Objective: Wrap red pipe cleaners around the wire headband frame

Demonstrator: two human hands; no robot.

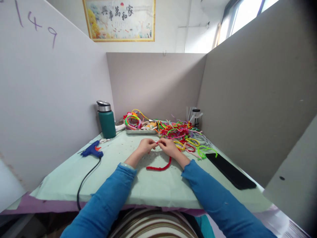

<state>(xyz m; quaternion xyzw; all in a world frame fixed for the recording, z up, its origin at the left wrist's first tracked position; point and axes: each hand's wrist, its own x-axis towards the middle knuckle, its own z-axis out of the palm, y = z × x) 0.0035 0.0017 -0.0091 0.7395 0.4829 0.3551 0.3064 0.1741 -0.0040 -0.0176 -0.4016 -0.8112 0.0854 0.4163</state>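
Over the middle of the table, my left hand point(147, 145) and my right hand point(168, 147) meet at their fingertips. Both are closed in a pinch on a red pipe cleaner point(159, 168). A small bit of red shows between the fingertips. From beneath my right hand the fuzzy red length hangs down and curves to the left, its free end lying on the table cover. My fingers hide how the pinched part is bent. Just beyond my right hand lies a tangled heap of coloured pipe cleaners point(177, 130).
On the left are a blue glue gun point(92, 149) with a black cord and a green bottle point(107, 122). A metal tray point(141, 132) of craft pieces stands at the back. A black flat slab point(230, 170) lies right. Grey panels point(156, 82) enclose the table.
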